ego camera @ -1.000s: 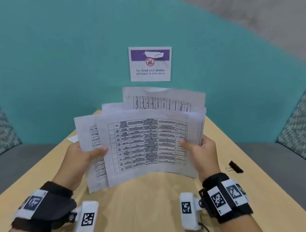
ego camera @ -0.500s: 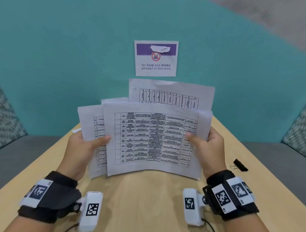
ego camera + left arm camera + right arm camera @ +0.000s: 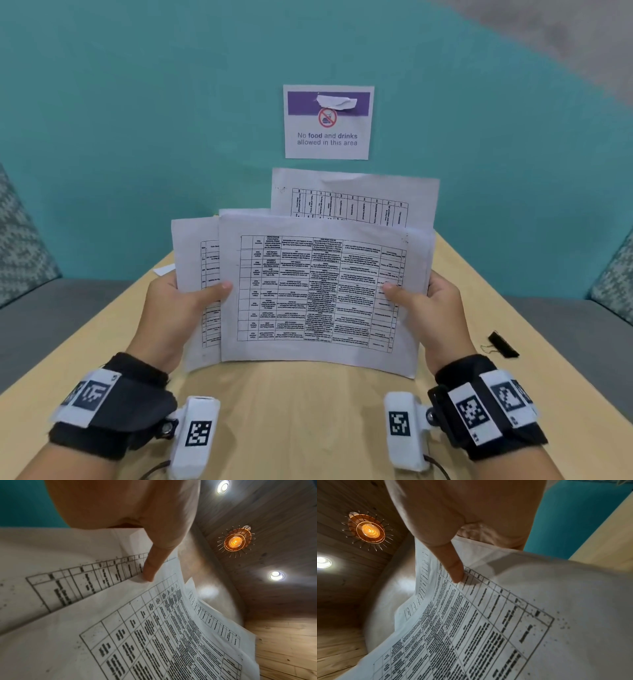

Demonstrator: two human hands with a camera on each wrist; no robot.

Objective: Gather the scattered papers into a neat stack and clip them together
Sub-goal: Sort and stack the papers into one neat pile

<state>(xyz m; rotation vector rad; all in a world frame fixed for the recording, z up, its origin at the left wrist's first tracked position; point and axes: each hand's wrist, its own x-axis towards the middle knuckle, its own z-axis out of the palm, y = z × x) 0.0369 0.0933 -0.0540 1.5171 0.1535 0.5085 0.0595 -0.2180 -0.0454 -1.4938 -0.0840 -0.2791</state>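
Nearest you, both wrists wear black bands with white square-coded tags, and a white camera block bearing the same kind of black-and-white code sits beside each wrist. Your left hand (image 3: 178, 308) grips the left edge of the papers (image 3: 318, 294), thumb pressed across the front sheet; your right hand (image 3: 435, 308) grips the right edge the same way, thumb on the printed table. You hold the sheets up above the wooden table (image 3: 308, 411), fanned and uneven: one sheet sticks out to the left, another rises behind at the top. Each carries a ruled grid of small print, too blurred to read. A black binder clip (image 3: 503, 344) lies on the table to your right, apart from your hand. A corner of another white sheet (image 3: 164, 270) lies on the table beyond your left hand. On the teal wall, a sign (image 3: 328, 122) reads "No food and drinks allowed in this area" beneath a red prohibition symbol.
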